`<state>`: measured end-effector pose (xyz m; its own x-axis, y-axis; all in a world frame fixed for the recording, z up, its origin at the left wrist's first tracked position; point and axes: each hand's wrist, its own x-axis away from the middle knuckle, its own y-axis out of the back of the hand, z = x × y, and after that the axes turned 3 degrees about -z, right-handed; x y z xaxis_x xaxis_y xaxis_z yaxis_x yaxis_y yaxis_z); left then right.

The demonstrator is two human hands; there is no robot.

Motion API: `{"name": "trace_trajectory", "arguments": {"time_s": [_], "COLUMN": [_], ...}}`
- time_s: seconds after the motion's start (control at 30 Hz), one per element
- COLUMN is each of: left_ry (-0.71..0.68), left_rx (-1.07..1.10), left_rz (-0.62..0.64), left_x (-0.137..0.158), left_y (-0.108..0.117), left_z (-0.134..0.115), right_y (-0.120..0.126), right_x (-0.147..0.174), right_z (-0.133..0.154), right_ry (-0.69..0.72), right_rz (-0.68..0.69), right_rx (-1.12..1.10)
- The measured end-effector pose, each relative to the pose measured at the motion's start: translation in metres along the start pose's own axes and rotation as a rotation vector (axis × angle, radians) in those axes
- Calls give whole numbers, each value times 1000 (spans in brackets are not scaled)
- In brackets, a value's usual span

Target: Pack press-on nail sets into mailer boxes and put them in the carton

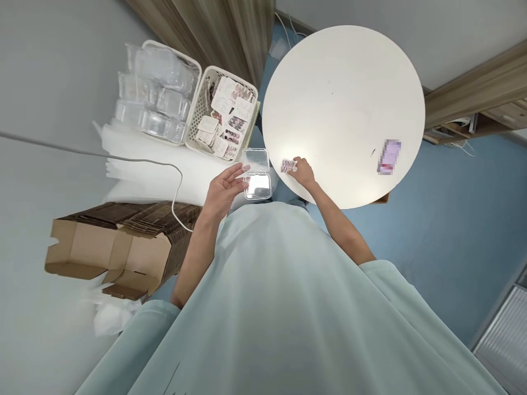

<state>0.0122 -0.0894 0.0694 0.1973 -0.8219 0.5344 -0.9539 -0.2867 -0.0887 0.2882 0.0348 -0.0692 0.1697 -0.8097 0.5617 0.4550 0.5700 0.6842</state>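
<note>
My left hand [224, 193] pinches one clear hinged case [257, 174]; right hand [303, 173], one press-on-nail card [287, 164]. Two baskets [199, 109], 10 o'clock; overlapping cards [235, 122] uncountable.

Broad passage lay over the middle of the round worktop [341, 99]; a blurred purple item [389, 156] obstructed its lower right, while a card-filled basket [200, 107] blocked the way left.

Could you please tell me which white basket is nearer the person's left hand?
The basket holding small cards, beside the round table; the other basket, farther from the left hand, holds clear plastic packages.
</note>
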Motion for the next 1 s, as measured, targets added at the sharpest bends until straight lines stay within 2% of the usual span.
{"name": "trace_trajectory", "arguments": {"time_s": [0.13,0.23,0.4,0.53,0.7,1.0], "left_ry": [5,-4,23,62,88,125], "left_rx": [14,37,74,96,143,137], "left_rz": [-39,-48,-56,-39,4,135], "left_x": [2,4,7,9,9,-12], "left_y": [14,21,23,17,-1,-63], "left_z": [1,1,-1,0,3,0], "right_y": [-20,-27,-29,-25,-3,72], "right_x": [-10,-11,-8,0,20,73], "right_z": [5,7,4,-4,-19,-58], "right_ry": [-23,-11,3,-5,30,86], "right_rz": [1,-16,-31,-37,-105,-273], "right_rx": [192,257,259,154,-54,-537]}}
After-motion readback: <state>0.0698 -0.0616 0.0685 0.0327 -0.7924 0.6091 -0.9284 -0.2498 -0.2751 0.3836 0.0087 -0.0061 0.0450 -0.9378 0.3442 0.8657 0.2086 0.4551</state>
